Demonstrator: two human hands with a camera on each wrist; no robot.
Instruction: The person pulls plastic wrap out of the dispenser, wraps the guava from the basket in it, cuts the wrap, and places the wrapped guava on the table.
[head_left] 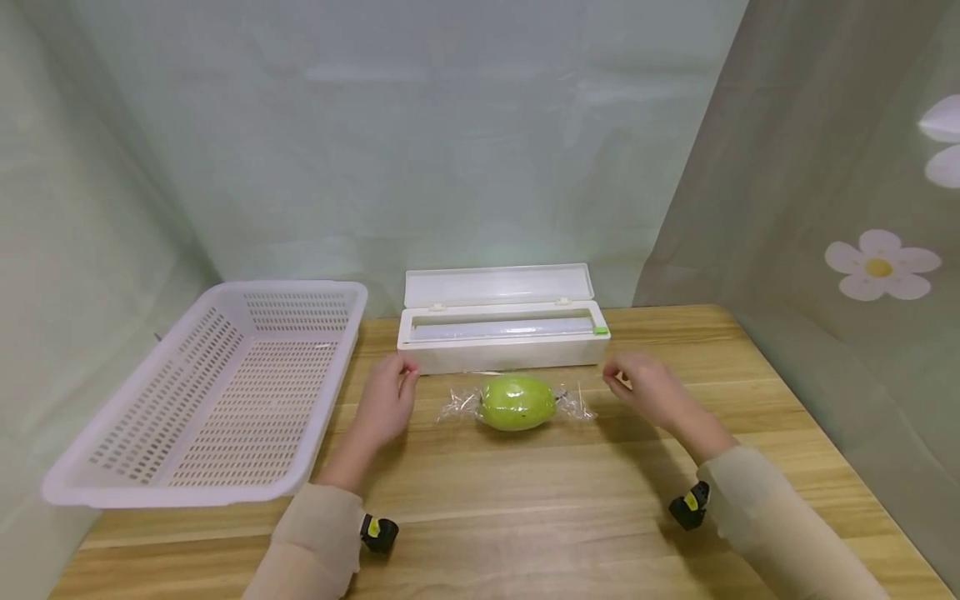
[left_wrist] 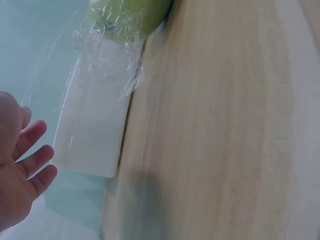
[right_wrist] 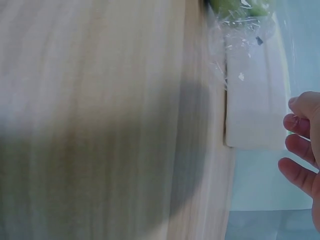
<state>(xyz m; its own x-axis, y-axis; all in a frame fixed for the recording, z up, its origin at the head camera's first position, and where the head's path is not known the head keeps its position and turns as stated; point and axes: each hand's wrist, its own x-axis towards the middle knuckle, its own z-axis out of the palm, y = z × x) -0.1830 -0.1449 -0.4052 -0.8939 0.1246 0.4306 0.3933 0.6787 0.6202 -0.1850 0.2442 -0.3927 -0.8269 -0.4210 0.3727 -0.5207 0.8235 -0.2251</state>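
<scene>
A green oval fruit point(head_left: 517, 403) lies on the table, wrapped in clear cling film point(head_left: 461, 405) whose ends crumple out on both sides. Behind it stands a white cling film dispenser box point(head_left: 510, 357) with its lid raised. My left hand point(head_left: 388, 398) is by the box's left front corner, thumb and forefinger pinching a thin edge of film that streaks toward the fruit in the left wrist view. Off the box's right end, my right hand point(head_left: 647, 385) pinches film likewise; a faint strand rises from its fingertips point(right_wrist: 295, 102) in the right wrist view.
A white plastic basket point(head_left: 330, 400) with slotted walls stands at the left. Inside the dispenser is a film roll point(head_left: 502, 328), and a green slider point(head_left: 601, 331) sits at its right end. Pale curtains point(head_left: 450, 167) close off the wooden table point(head_left: 540, 517) behind and at the sides.
</scene>
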